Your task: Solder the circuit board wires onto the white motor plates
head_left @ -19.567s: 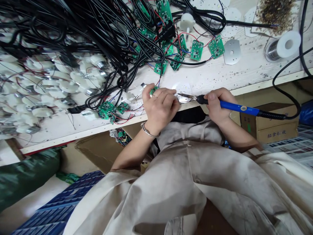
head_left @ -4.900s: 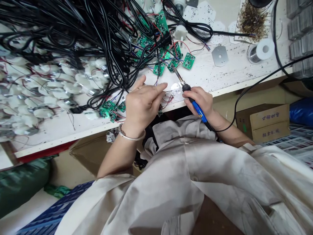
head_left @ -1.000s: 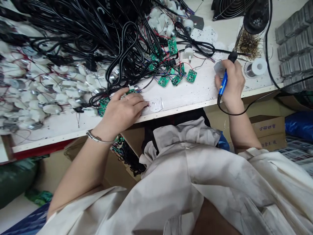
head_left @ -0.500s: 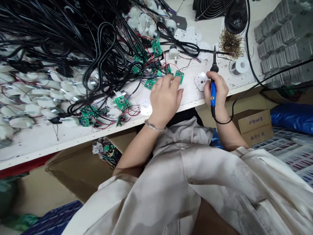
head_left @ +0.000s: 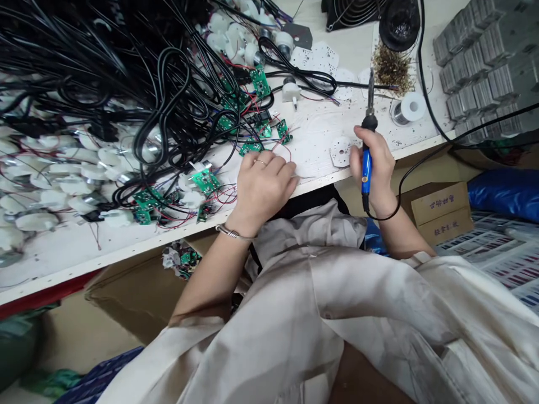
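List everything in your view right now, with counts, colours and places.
soldering iron: 1, blue and black, in right hand
circuit boards: several, green, mid-bench
cables: many, black, heaped far left
plastic parts: dozens, white, mostly left
perforated plates: several, white, one beside right hand
plate stacks: several, grey, bench's right end
spool: 1, white with grey wire, right of iron
curls: 1 heap, brown, near spool
dish: 1, black, beyond curls
fan: 1, black, far edge, cut off
bench: 1, white, across view
boxes: at least 2, brown, below bench
left hand: 1, bare, by boards, grip hidden
right hand: 1, bare, around iron
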Demonstrator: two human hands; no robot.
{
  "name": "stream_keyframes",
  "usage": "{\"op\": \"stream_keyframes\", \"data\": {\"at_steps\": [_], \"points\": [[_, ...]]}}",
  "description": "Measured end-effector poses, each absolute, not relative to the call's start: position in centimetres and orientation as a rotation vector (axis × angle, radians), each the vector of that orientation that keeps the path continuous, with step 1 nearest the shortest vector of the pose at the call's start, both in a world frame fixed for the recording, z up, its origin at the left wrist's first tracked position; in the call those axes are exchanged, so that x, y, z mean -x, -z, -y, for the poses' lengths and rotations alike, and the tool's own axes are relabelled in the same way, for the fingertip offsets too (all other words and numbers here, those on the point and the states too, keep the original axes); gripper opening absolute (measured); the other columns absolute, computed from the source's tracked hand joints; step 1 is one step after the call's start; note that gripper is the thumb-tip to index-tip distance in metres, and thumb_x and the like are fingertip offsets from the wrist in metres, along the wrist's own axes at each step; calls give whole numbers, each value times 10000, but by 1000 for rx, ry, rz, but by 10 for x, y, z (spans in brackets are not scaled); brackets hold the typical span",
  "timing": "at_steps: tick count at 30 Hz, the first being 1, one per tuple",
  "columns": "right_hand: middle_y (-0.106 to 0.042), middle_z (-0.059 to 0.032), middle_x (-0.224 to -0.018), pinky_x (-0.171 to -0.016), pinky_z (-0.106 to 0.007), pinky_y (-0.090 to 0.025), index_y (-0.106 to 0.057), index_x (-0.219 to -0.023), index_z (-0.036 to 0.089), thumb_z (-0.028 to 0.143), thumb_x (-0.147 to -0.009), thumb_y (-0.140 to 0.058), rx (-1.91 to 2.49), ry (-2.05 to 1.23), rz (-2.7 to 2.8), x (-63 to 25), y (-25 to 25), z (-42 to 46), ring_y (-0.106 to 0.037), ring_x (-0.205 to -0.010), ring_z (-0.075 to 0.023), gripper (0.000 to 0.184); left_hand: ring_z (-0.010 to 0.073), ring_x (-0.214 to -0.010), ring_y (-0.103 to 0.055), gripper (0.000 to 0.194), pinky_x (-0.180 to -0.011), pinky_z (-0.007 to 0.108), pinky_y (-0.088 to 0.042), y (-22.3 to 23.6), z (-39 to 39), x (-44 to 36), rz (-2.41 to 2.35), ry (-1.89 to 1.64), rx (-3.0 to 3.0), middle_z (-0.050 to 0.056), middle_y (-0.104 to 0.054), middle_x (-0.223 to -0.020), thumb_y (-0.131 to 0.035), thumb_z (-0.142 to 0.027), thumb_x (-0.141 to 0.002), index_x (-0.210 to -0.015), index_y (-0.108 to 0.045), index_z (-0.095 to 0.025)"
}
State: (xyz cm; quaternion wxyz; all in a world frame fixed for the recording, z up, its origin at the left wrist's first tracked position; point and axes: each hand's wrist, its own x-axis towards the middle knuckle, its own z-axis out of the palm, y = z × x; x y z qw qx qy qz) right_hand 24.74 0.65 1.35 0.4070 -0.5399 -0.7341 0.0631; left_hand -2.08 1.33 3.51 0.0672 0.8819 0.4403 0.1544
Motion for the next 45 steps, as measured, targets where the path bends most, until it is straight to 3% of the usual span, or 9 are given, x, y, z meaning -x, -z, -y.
{"op": "stream_keyframes", "data": {"at_steps": [4, 9, 14, 20, 28, 36, 40, 42, 45], "points": [[-646, -61, -1415, -973, -419, -615, -524, -1388, 318, 238, -1014, -416, 1130, -197, 2062, -272, -17, -22, -679, -1229, -214, 398, 294, -1044, -607, 251, -995, 573, -463, -35, -2, 22, -1405, -401, -2644, 114, -682, -982, -473, -234, -1012, -914, -695, -168], [-674, -36, -1393, -980, -392, -616, -534, -1373, 334, 166, -954, -487, 1086, -208, 2125, -288, -23, -26, -689, -1241, -204, 455, 239, -1101, -595, 290, -1192, 620, -334, -39, 7, 24, -1400, -512, -2614, 53, -667, -1000, -424, -148, -1022, -864, -659, -213], [-618, -41, -1464, -1022, -404, -599, -525, -1375, 301, 148, -896, -516, 1024, -540, 2351, -285, -31, -36, -633, -1333, -224, 503, 192, -878, -601, 368, -1178, 581, -390, -41, -2, 37, -1196, -491, -2653, -8, -555, -714, -398, -131, -1032, -753, -616, -231], [-666, -67, -1322, -954, -395, -614, -519, -1398, 302, 213, -965, -487, 966, -564, 2542, -285, -38, -53, -684, -1193, -221, 444, 150, -851, -634, 155, -999, 401, -535, -27, -6, 38, -935, -820, -2852, -2, -721, -862, -535, -163, -1017, -995, -678, -217], [-638, -88, -1383, -1030, -437, -592, -545, -1352, 318, 540, -912, -632, 1189, -394, 2284, -257, -14, -33, -651, -1256, -267, 500, 184, -876, -630, 146, -1021, 524, -460, -23, 7, 29, -1334, -855, -2659, 10, -693, -831, -551, -220, -1015, -937, -674, -235], [-626, -58, -1432, -1087, -428, -562, -548, -1359, 311, 393, -1009, -445, 1014, -650, 2320, -247, -27, -31, -627, -1324, -197, 373, 185, -1028, -666, 142, -1176, 553, -394, -25, 14, 39, -1511, -814, -2461, 1, -709, -930, -536, -269, -1013, -924, -644, -241], [-660, -66, -1371, -1007, -366, -586, -577, -1351, 315, 397, -1024, -438, 980, -606, 2389, -246, -17, -39, -666, -1227, -180, 365, 168, -896, -668, 213, -994, 453, -531, -33, 9, 57, -1664, -1041, -2203, 14, -690, -894, -489, -370, -1036, -963, -608, -209], [-654, -100, -1369, -1009, -410, -583, -578, -1357, 300, 463, -1010, -467, 1056, -496, 2366, -237, -10, -36, -658, -1226, -222, 399, 149, -831, -655, 278, -829, 383, -553, -40, 7, 65, -1776, -1168, -1977, 11, -658, -867, -461, -424, -1053, -988, -594, -189], [-649, -145, -1344, -1012, -481, -575, -552, -1387, 268, 584, -968, -496, 1240, -401, 2251, -213, 0, -23, -652, -1218, -287, 528, 154, -844, -650, 300, -776, 363, -524, -45, 4, 68, -1870, -1207, -1987, 19, -658, -882, -472, -438, -1056, -1000, -610, -178]]}}
